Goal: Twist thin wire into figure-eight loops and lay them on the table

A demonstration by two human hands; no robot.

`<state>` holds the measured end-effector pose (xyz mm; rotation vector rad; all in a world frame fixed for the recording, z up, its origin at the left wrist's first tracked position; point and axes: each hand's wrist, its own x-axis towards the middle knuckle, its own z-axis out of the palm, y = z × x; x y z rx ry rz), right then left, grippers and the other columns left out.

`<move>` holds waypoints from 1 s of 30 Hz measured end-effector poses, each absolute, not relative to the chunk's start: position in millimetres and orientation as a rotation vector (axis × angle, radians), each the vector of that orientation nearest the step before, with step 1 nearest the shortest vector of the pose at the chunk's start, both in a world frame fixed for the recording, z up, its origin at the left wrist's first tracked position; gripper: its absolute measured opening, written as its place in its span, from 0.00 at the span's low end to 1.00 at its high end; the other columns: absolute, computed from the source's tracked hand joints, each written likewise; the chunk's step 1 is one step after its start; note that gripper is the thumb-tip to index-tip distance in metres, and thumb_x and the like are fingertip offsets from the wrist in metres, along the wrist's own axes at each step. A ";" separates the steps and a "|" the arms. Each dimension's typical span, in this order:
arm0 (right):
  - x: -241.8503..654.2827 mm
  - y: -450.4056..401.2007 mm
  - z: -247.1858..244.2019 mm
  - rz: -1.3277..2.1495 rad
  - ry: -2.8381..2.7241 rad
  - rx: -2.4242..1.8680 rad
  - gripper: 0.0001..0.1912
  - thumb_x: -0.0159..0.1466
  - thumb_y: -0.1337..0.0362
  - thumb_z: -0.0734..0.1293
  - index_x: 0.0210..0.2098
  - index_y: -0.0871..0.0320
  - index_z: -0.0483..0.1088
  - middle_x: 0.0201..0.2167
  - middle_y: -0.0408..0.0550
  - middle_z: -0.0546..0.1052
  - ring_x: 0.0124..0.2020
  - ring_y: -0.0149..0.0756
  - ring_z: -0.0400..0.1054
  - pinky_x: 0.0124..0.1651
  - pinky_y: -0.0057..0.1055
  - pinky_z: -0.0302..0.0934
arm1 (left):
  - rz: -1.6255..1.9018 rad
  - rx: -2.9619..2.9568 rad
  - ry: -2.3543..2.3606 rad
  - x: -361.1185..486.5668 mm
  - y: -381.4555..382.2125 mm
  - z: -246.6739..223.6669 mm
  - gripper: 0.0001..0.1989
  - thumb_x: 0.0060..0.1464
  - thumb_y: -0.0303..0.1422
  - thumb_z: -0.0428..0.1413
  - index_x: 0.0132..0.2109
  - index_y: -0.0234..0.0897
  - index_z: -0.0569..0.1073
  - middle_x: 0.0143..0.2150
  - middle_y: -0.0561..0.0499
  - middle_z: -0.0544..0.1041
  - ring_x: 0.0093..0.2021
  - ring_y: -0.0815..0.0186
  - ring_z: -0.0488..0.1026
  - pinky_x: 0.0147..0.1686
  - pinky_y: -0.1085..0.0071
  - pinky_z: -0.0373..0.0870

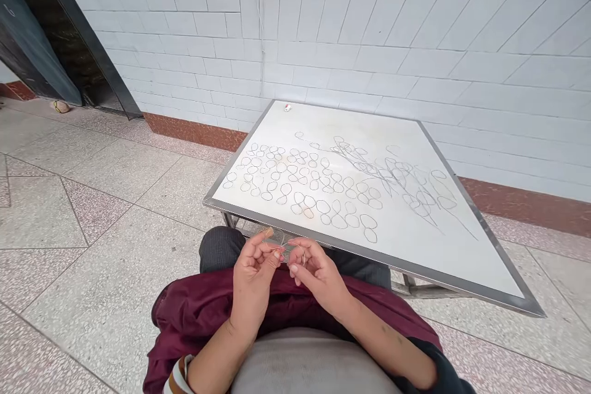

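My left hand (253, 274) and my right hand (318, 271) are close together over my lap, just in front of the table's near edge. Between them is a thin wire (283, 245) bent into loops. The left thumb and fingers pinch one side of it. My right fingers are curled around the other side, and part of the wire shows by the fingers. A fingertip on the left hand seems to carry a tan wrapping (268, 233). Its exact shape is hard to make out at this size.
A white table (295, 126) with a metal rim stands ahead, against a tiled wall. Several figure-eight wire loops (302, 203) lie in rows on its left half. A tangled wire heap (369, 166) lies to the right. A small white object (287, 108) sits at the far left corner.
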<state>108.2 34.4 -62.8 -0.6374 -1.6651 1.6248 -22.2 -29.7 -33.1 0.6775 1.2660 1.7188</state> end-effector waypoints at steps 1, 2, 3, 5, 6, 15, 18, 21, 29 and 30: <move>107.3 33.6 -63.2 1.636 -1.662 -0.641 0.18 0.63 0.57 0.66 0.51 0.51 0.60 0.31 0.41 0.68 0.26 0.29 0.64 0.25 0.26 0.64 | 1.718 0.690 1.273 -22.7 -29.9 -33.2 0.19 0.53 0.34 0.60 0.52 0.39 0.71 0.36 0.51 0.77 0.38 0.66 0.73 0.43 0.68 0.70; 106.4 32.9 -63.6 1.646 -1.661 -0.648 0.18 0.64 0.57 0.66 0.51 0.51 0.60 0.31 0.41 0.68 0.25 0.29 0.64 0.24 0.25 0.64 | 1.716 0.698 1.278 -23.1 -29.9 -33.3 0.19 0.53 0.34 0.60 0.52 0.39 0.71 0.36 0.51 0.77 0.37 0.66 0.73 0.43 0.68 0.70; 105.5 32.2 -64.1 1.656 -1.656 -0.654 0.18 0.64 0.57 0.66 0.51 0.51 0.61 0.30 0.41 0.68 0.24 0.28 0.64 0.23 0.25 0.64 | 1.715 0.700 1.280 -23.6 -30.0 -33.3 0.19 0.54 0.34 0.60 0.52 0.39 0.71 0.36 0.51 0.77 0.37 0.67 0.72 0.42 0.69 0.69; 103.6 31.0 -65.4 1.679 -1.639 -0.669 0.17 0.64 0.57 0.66 0.50 0.52 0.61 0.29 0.39 0.68 0.22 0.27 0.64 0.22 0.24 0.63 | 1.702 0.699 1.275 -24.3 -29.9 -33.5 0.18 0.54 0.34 0.60 0.53 0.39 0.71 0.37 0.51 0.77 0.37 0.68 0.72 0.42 0.70 0.69; 102.8 30.5 -66.0 1.690 -1.627 -0.678 0.17 0.64 0.57 0.66 0.50 0.52 0.61 0.28 0.38 0.68 0.21 0.26 0.64 0.21 0.24 0.63 | 1.695 0.697 1.264 -24.6 -29.9 -33.9 0.18 0.55 0.34 0.59 0.53 0.39 0.71 0.37 0.50 0.77 0.37 0.67 0.72 0.42 0.70 0.69; 98.0 34.8 -62.8 1.718 -1.469 -0.828 0.15 0.63 0.56 0.66 0.47 0.54 0.62 0.25 0.37 0.69 0.20 0.26 0.64 0.20 0.23 0.64 | 1.588 0.474 1.056 -25.5 -31.1 -43.4 0.18 0.57 0.38 0.56 0.54 0.38 0.71 0.45 0.45 0.77 0.43 0.63 0.73 0.45 0.63 0.70; 98.0 38.0 -61.2 1.715 -1.406 -0.854 0.15 0.63 0.54 0.66 0.45 0.54 0.62 0.29 0.39 0.70 0.24 0.27 0.68 0.23 0.25 0.68 | 1.478 0.466 1.030 -24.3 -30.2 -44.3 0.21 0.53 0.37 0.60 0.54 0.39 0.72 0.48 0.44 0.76 0.46 0.61 0.73 0.47 0.61 0.70; 97.8 39.0 -61.6 1.734 -1.371 -0.850 0.16 0.63 0.52 0.66 0.44 0.54 0.61 0.30 0.40 0.70 0.26 0.29 0.70 0.25 0.28 0.71 | 1.464 0.529 1.099 -22.8 -28.0 -46.6 0.24 0.47 0.33 0.65 0.53 0.41 0.74 0.47 0.47 0.76 0.48 0.61 0.72 0.50 0.64 0.68; 99.3 38.9 -62.4 1.760 -1.415 -0.855 0.16 0.63 0.49 0.63 0.41 0.55 0.62 0.31 0.42 0.71 0.32 0.32 0.70 0.28 0.30 0.70 | 1.538 0.627 1.234 -26.8 -25.7 -58.3 0.20 0.50 0.33 0.63 0.51 0.39 0.74 0.38 0.51 0.77 0.37 0.69 0.71 0.40 0.73 0.68; 100.2 39.3 -62.6 1.736 -1.445 -0.867 0.16 0.63 0.49 0.63 0.41 0.55 0.63 0.30 0.43 0.71 0.32 0.32 0.69 0.28 0.29 0.69 | 1.538 0.634 1.238 -27.3 -25.8 -58.6 0.20 0.50 0.33 0.63 0.52 0.39 0.74 0.37 0.51 0.76 0.36 0.70 0.71 0.39 0.73 0.68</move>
